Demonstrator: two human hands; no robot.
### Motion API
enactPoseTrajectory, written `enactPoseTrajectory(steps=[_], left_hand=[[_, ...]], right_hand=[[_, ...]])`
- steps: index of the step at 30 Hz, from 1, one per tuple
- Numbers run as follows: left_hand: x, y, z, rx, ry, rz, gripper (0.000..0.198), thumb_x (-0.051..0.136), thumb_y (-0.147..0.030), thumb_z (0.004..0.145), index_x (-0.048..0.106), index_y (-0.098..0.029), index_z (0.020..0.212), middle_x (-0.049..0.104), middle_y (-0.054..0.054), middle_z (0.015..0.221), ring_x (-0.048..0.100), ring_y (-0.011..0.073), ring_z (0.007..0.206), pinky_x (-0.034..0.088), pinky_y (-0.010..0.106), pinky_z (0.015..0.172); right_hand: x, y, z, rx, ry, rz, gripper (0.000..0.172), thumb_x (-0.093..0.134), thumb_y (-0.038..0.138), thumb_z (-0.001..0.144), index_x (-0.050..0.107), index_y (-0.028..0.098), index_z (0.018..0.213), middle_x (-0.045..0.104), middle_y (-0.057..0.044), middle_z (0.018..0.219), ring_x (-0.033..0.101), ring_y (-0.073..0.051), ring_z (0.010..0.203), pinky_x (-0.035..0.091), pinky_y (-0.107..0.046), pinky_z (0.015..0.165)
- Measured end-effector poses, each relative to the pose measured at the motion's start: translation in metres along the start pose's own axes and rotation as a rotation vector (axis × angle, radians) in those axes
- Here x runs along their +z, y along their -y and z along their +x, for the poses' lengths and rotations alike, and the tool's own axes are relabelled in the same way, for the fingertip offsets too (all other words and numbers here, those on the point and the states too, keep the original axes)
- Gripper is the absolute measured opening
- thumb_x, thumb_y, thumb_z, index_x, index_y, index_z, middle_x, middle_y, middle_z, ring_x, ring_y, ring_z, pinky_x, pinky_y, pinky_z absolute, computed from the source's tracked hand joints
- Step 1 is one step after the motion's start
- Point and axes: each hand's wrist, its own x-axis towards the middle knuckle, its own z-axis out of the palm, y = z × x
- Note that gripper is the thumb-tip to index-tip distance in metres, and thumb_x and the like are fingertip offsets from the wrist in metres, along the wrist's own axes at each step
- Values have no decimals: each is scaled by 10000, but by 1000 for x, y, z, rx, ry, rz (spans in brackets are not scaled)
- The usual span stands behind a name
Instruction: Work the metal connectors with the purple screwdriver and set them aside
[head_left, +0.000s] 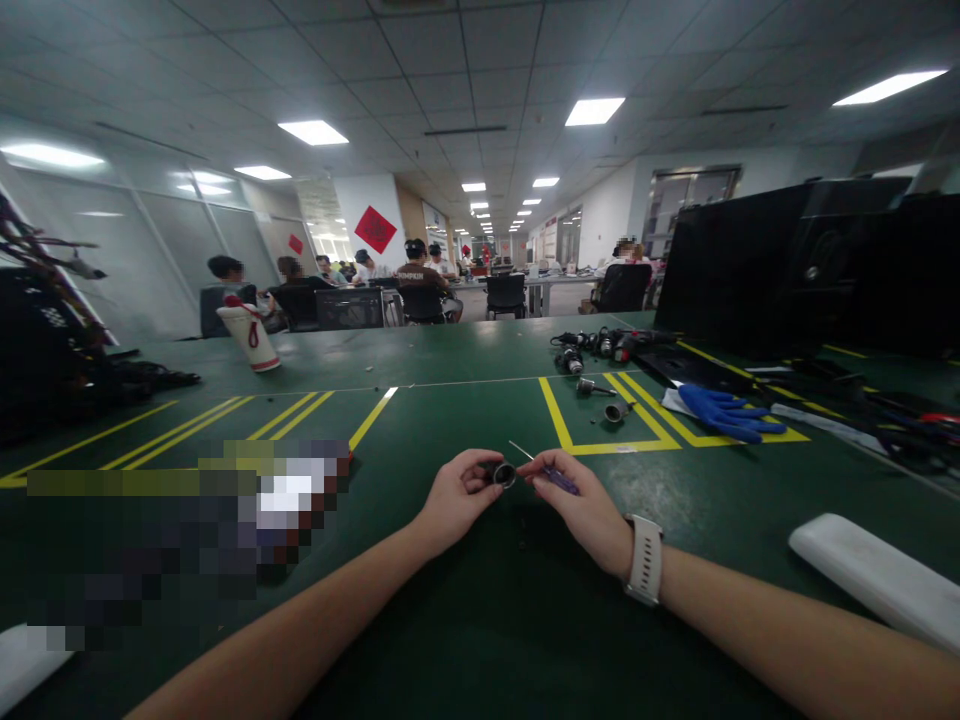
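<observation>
Over the green table, my left hand (459,497) pinches a small round metal ring-like part (504,475), its open end turned toward me. Close to it on the right, my right hand (581,505) is closed round a screwdriver (561,480) with a purple handle. The thin shaft points up and to the left, past the ring-like part. A fingertip of the right hand is near the rim of that part; whether it touches, I cannot tell. A pale watch strap (645,560) circles my right wrist.
Farther right lie a cup-shaped metal part (618,411), a smaller part with a shaft (594,387) and a cluster of dark parts (570,360). Blue gloves (724,410) rest near black cases (757,270). A white cup (251,335) stands back left. People sit beyond the table.
</observation>
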Motion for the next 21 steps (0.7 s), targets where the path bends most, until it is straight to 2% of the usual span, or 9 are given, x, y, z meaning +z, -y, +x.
enactPoseTrajectory(steps=[5, 8, 12, 16, 18, 21], left_hand=[[0, -2, -1, -40, -26, -43, 340, 638, -98, 701, 565, -161, 1027, 661, 35, 905, 644, 187, 878, 527, 380, 816], [-2, 1, 0, -67, -44, -76, 348, 630, -104, 714, 555, -168, 1048, 670, 35, 922, 640, 194, 916, 513, 393, 846], [-3, 3, 2, -111, -53, -137, 351, 603, -84, 739, 539, -162, 1075, 683, 52, 959, 642, 192, 936, 504, 389, 861], [-3, 1, 4, -150, -88, -187, 333, 587, -36, 740, 552, -155, 1049, 693, 58, 958, 645, 185, 934, 499, 380, 866], [-3, 0, 5, -164, -110, -202, 335, 584, -16, 735, 561, -156, 1039, 695, 57, 952, 645, 186, 934, 492, 386, 875], [-3, 1, 6, -175, -125, -216, 344, 581, -8, 735, 567, -162, 1043, 692, 57, 972, 641, 185, 940, 486, 390, 882]], right_hand=[[0, 5, 0, -3, -1, -33, 144, 481, 254, 841, 587, 196, 920, 618, -38, 976, 577, -187, 900, 455, -357, 790], [-6, 7, 8, -16, -9, -70, 165, 470, 280, 849, 580, 190, 931, 632, -46, 986, 594, -181, 888, 471, -343, 783], [-35, 1, 32, -21, -113, -213, 206, 402, 302, 888, 519, 187, 1012, 624, -62, 1011, 600, -179, 899, 478, -337, 791], [-70, -17, 59, 40, -218, -493, 179, 444, 242, 879, 526, 199, 1032, 592, -86, 1061, 555, -240, 998, 419, -417, 869], [-80, -28, 68, 85, -225, -621, 228, 488, 227, 872, 514, 173, 1092, 583, -107, 1070, 556, -250, 994, 412, -436, 876], [-83, -42, 76, 114, -170, -762, 293, 530, 261, 871, 508, 149, 1140, 536, -96, 1163, 543, -235, 1018, 434, -446, 867]])
